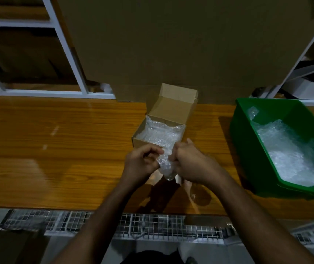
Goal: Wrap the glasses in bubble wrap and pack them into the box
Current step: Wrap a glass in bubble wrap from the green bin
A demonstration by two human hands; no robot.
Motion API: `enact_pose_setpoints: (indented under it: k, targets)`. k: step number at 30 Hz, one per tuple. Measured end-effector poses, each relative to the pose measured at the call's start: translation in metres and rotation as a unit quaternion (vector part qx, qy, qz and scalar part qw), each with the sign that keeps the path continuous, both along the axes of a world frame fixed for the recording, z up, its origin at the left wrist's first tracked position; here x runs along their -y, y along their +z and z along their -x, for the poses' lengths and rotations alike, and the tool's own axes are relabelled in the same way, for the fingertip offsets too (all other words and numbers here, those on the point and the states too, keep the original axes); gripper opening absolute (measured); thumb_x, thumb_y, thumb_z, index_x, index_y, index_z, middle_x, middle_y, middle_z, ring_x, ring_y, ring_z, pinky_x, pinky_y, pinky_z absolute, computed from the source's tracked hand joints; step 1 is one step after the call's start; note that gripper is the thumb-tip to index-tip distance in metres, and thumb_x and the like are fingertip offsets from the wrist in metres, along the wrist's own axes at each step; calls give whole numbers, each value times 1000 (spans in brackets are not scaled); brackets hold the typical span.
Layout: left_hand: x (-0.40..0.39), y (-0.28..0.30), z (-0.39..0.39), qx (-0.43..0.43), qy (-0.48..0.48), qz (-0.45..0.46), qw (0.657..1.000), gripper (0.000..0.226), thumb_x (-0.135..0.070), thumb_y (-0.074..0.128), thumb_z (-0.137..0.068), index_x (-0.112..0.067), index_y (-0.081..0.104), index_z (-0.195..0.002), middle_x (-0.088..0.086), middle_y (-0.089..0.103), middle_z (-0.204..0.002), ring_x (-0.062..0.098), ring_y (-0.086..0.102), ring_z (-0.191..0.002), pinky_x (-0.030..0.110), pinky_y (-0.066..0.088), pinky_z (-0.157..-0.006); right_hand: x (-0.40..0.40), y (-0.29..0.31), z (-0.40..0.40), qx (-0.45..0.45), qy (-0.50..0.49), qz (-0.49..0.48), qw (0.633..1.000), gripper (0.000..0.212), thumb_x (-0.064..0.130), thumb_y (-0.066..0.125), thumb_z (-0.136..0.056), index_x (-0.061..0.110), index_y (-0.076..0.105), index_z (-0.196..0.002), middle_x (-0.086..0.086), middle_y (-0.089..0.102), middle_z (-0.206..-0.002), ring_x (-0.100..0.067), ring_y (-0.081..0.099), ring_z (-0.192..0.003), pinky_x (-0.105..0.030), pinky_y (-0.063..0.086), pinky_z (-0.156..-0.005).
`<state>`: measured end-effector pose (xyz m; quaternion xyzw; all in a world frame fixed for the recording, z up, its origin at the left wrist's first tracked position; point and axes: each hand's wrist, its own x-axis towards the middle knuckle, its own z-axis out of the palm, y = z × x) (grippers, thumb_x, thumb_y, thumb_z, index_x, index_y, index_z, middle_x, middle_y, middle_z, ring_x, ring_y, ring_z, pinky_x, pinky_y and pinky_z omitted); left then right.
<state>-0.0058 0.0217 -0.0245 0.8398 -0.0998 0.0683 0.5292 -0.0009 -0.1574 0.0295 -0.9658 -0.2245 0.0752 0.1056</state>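
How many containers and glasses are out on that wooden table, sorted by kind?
Small brown cardboard box, open, bubble wrap inside: 1
Green plastic bin holding bubble wrap: 1
Clear glass half-wrapped in bubble wrap, held by left hand and right hand: 1
Bare clear glass on the table: 1
Total: 4

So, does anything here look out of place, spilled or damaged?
Nothing stands out. Both hands, left hand and right hand, hold a glass partly in bubble wrap. The box stands open and upright; the green bin holds more wrap.
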Motion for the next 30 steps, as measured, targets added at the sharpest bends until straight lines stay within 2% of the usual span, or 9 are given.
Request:
enact_pose_setpoints:
  k: [2, 5, 8, 11, 14, 17, 21, 25, 30]
  targets:
    - [2, 3, 1, 30, -5, -30, 999, 34, 12, 69, -74, -18, 72, -88, -16, 67, -88, -1, 62, -75, 7, 41, -59, 0, 3, -6, 8, 5, 28, 1000, 19, 14, 63, -92, 27, 74, -99, 5, 62, -95, -23, 48, -101, -40, 39, -86]
    - [6, 7, -2, 27, -7, -64, 998, 24, 5, 70, -74, -17, 74, -84, -19, 66, -74, -2, 60, -63, 6, 36, -55, -3, 5, -14, -1, -12, 33, 999, 28, 3, 61, -87, 29, 65, -79, 8, 55, -70, -20, 58, -78, -32, 40, -64]
    - [11, 18, -10, -37, -9, -97, 995, 20, -3, 77, -72, -22, 71, -74, -17, 63, -58, 2, 58, -54, 10, 37, -49, -6, 2, -15, 29, -40, -13, 999, 21, 3, 63, -81, 23, 58, -79, 2, 59, -75, -21, 57, -72, -36, 44, -58]
    - [19, 27, -19, -101, -35, -108, 988, 19, 6, 74, -70, -12, 68, -73, -11, 59, -56, -3, 54, -49, 8, 37, -45, -5, -2, -13, 77, -68, -80, 991, 35, -6, 64, -69, 21, 44, -78, 3, 50, -76, -21, 48, -68, -38, 37, -55]
    - [26, 26, -25, -123, -50, -127, 983, 27, 9, 71, -68, -16, 59, -70, 1, 61, -64, 9, 53, -54, 18, 41, -48, -3, -7, -7, 96, -108, -53, 988, 31, -4, 62, -73, 22, 45, -78, 3, 51, -76, -20, 49, -68, -37, 38, -55]
    - [31, 19, -32, -152, -50, -130, 979, 32, 10, 65, -69, -18, 50, -71, -1, 50, -64, 13, 44, -56, 23, 35, -48, 2, -14, -3, 56, -105, -67, 991, 23, 5, 63, -82, 26, 53, -79, 7, 56, -74, -15, 55, -70, -34, 46, -57]
    - [34, 9, -35, -185, -45, -130, 973, 37, 9, 67, -70, -19, 43, -72, -2, 43, -64, 12, 38, -56, 22, 30, -47, 14, -14, 6, -11, -72, -128, 989, 14, 24, 62, -93, 26, 72, -103, 6, 58, -95, -8, 53, -82, -20, 39, -60]
    - [35, 3, -38, -223, -41, -86, 970, 36, 8, 69, -72, -18, 45, -74, -2, 44, -61, 11, 39, -52, 22, 32, -46, 14, -18, 14, 4, -89, -126, 988, 21, 37, 61, -95, 22, 75, -101, 2, 36, -105, -10, 44, -91, -27, 41, -72]
    - [27, 1, -30, -262, -74, 34, 962, 25, 10, 69, -81, -10, 56, -87, -1, 55, -67, 2, 54, -52, 18, 42, -48, 8, -18, 16, 22, -90, -53, 994, 28, 36, 56, -99, 16, 75, -94, 0, 31, -103, -8, 33, -91, -23, 29, -71]
